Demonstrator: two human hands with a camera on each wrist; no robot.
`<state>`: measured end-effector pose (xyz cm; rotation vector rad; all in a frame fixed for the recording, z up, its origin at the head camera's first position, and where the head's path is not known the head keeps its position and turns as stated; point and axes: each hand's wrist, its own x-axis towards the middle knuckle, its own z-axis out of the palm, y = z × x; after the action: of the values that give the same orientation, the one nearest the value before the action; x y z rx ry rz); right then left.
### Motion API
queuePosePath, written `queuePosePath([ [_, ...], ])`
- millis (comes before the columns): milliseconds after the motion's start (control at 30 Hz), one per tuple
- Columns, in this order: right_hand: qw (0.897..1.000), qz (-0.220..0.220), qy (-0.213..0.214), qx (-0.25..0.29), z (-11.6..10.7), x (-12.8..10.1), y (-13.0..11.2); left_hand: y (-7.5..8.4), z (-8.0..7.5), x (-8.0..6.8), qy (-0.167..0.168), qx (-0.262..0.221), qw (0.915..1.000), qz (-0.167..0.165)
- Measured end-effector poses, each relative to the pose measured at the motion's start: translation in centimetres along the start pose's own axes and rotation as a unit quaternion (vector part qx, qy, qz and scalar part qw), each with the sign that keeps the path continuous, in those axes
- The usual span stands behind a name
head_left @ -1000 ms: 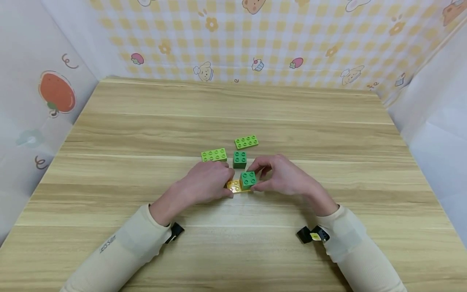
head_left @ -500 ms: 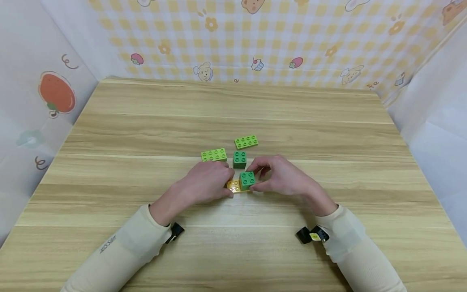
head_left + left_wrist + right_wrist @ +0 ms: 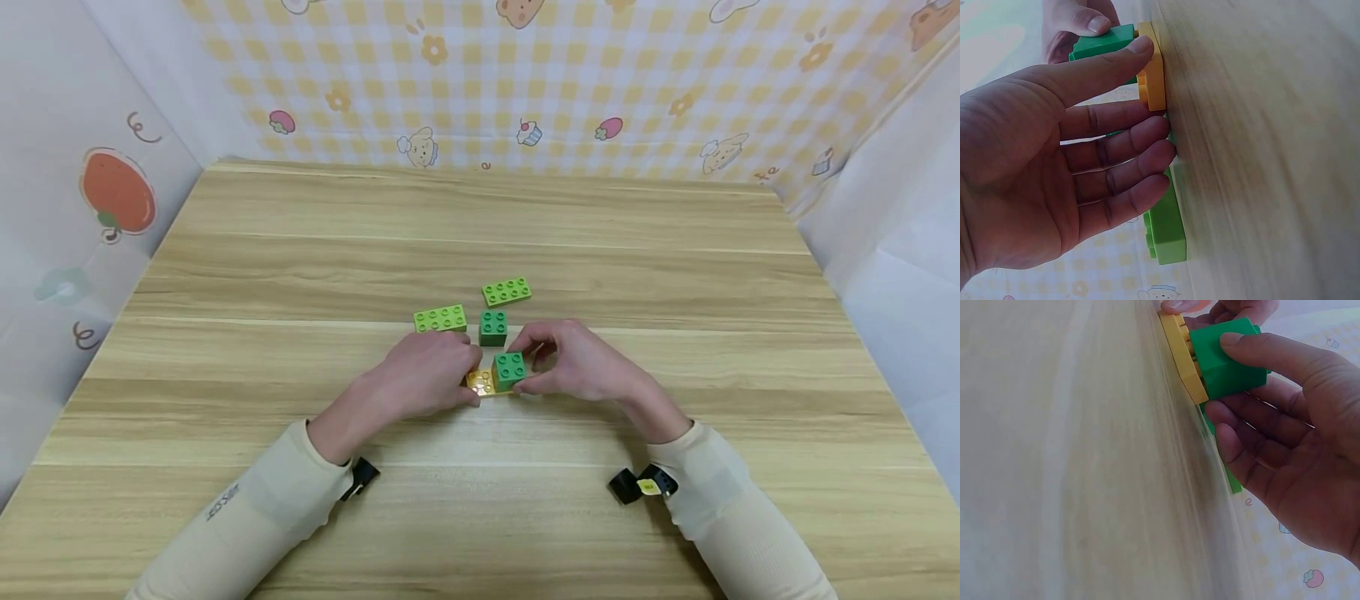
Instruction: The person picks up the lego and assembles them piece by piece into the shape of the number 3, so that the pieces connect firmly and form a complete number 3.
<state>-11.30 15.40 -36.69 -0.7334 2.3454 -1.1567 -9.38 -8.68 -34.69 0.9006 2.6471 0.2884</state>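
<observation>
Head view: near the centre of the frame the right hand (image 3: 581, 367) pinches a dark green square brick (image 3: 509, 367) between thumb and forefinger, seating it on the right part of a flat yellow plate (image 3: 481, 382). The left hand (image 3: 423, 372) lies curled at the plate's left end, apparently steadying it so the brick can be pressed down. Just above, apart from the hands, sit a second dark green brick (image 3: 492, 326) and two lime green long bricks, one to its left (image 3: 440, 317), one higher (image 3: 506, 291).

Left wrist view: the left thumb tip presses the yellow plate (image 3: 1152, 75) against the table; the other fingers (image 3: 1124, 156) are loosely bent beside it, tips near the surface. Whether they grip the far edge is unclear from this angle. A lime brick (image 3: 1166, 225) lies beyond them.

Right wrist view: the thumb lies across the green brick (image 3: 1225, 359), which sits on the yellow plate (image 3: 1184, 353); the remaining fingers (image 3: 1241, 444) curl underneath.

Surface: pale wood-grain table (image 3: 480, 217), flat and bare toward the upper frame. Walls: yellow gingham sheet with cartoon animals behind, white side panels, a tomato sticker (image 3: 117, 190) at left.
</observation>
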Motion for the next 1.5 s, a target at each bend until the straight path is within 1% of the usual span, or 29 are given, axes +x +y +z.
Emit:
queuePosePath([
  [467, 1.000, -0.002, 0.009, -0.007, 0.21, -0.04, 0.20, 0.04, 0.03, 0.13, 0.001, -0.001, 1.0000, 0.004],
  [700, 1.000, -0.009, 0.014, -0.016, 0.34, -0.02, 0.34, 0.05, -0.01, 0.17, 0.007, -0.001, 0.9999, 0.011],
  [1000, 0.999, -0.006, 0.020, -0.026, 0.52, 0.00, 0.24, 0.07, -0.01, 0.28, 0.015, 0.001, 0.9997, 0.017],
  [1267, 0.999, -0.020, 0.020, -0.015, 0.65, 0.04, 0.61, 0.11, -0.01, 0.27, 0.015, 0.001, 0.9998, 0.016],
  [1367, 0.999, -0.026, 0.019, -0.018, 0.72, 0.06, 0.62, 0.12, 0.04, 0.26, 0.016, 0.000, 0.9997, 0.018],
  [1500, 0.999, -0.036, 0.019, -0.035, 0.81, 0.14, 0.65, 0.12, 0.12, 0.22, 0.019, -0.001, 0.9996, 0.020],
])
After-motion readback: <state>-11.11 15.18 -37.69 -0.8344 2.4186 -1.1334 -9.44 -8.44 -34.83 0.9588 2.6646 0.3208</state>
